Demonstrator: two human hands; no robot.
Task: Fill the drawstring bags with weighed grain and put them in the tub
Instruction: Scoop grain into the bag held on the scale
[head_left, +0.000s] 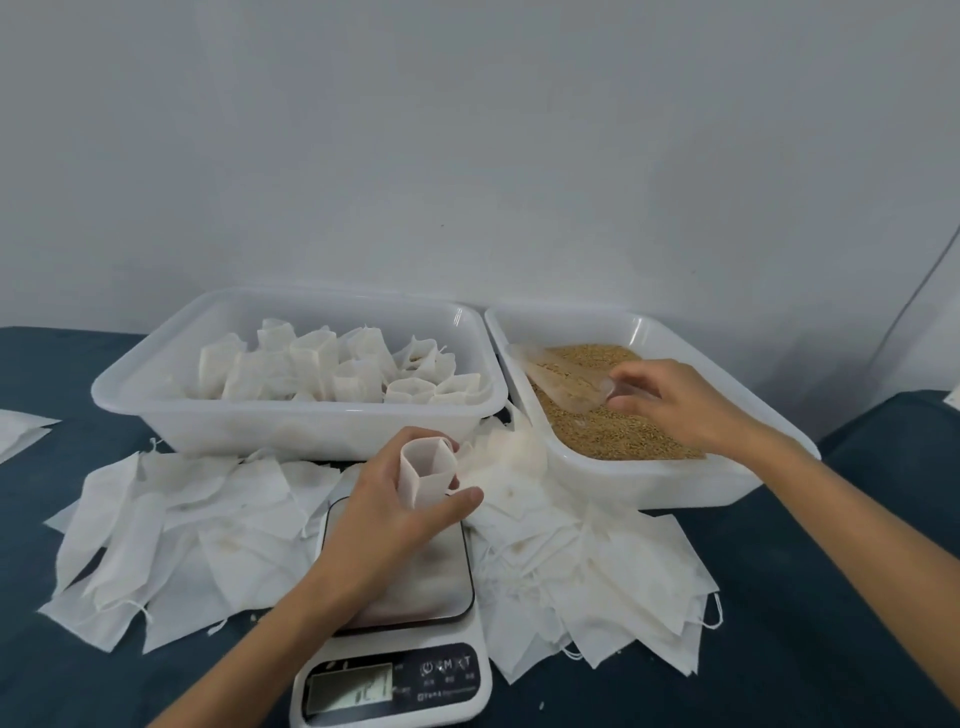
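Broadly, a dark blue worktop (779, 649) is set against a pale wall (467, 130), and two white plastic tubs are placed side by side at its far edge. The left tub (291, 431) is packed with filled drawstring bags (322, 369) standing upright. The right tub (649, 483) is filled with golden grain (613, 431). Flat empty bags (171, 530) are spread across the worktop in front of both tubs, in heaps on either side of a white kitchen scale (395, 670) with a steel platform; its display is lit, but the digits cannot be read with certainty.

An open-mouthed drawstring bag (423, 470) is held upright above the back of the scale platform by the left hand (395, 519), whose grip is closed around it, thumb in front and fingers behind. Over the grain, the right hand (670, 405) is closed on the handle of a clear plastic scoop (556, 376), which is laid low on the grain with its mouth towards the tub's far left corner and seems to hold some grain.
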